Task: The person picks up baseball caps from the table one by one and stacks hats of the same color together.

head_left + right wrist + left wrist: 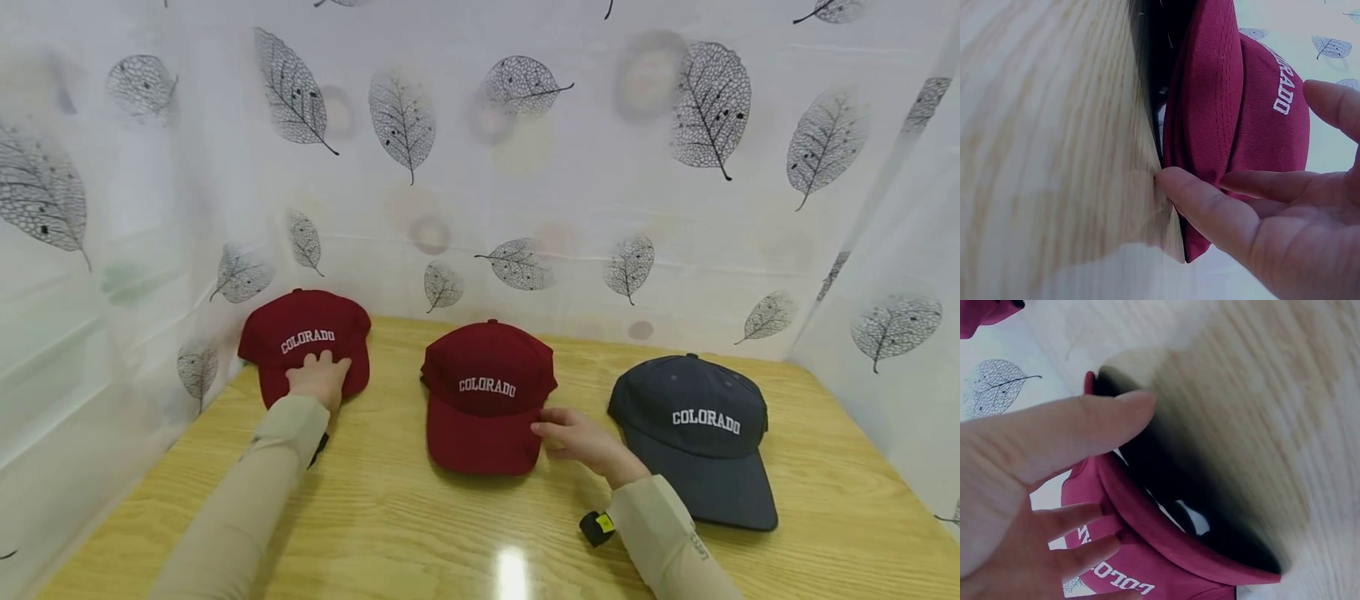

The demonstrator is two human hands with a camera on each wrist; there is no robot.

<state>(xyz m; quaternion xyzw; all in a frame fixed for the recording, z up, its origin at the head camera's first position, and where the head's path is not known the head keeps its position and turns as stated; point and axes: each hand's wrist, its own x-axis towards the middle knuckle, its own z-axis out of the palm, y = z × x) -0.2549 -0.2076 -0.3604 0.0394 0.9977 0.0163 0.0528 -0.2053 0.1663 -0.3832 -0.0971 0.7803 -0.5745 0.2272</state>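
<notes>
Two dark red caps with white COLORADO lettering stand on the wooden table. My left hand (318, 383) reaches over the brim of the left red cap (303, 321), fingers extended toward its front. The left wrist view shows the thumb (1110, 419) out in front of the brim's edge, apart from the fingers. At the right side of the middle red cap (487, 358), my right hand (581, 437) has its fairly straight fingertips at the brim. In the right wrist view, one digit (1210, 206) lies low by the brim's edge, close to the tabletop.
A dark navy cap (690, 408) with the same lettering stands to the right, just beyond my right forearm. The wooden table (390, 533) meets a white leaf-printed curtain (465, 208) at the back and sides. A black wrist strap piece (596, 527) hangs by the right cuff.
</notes>
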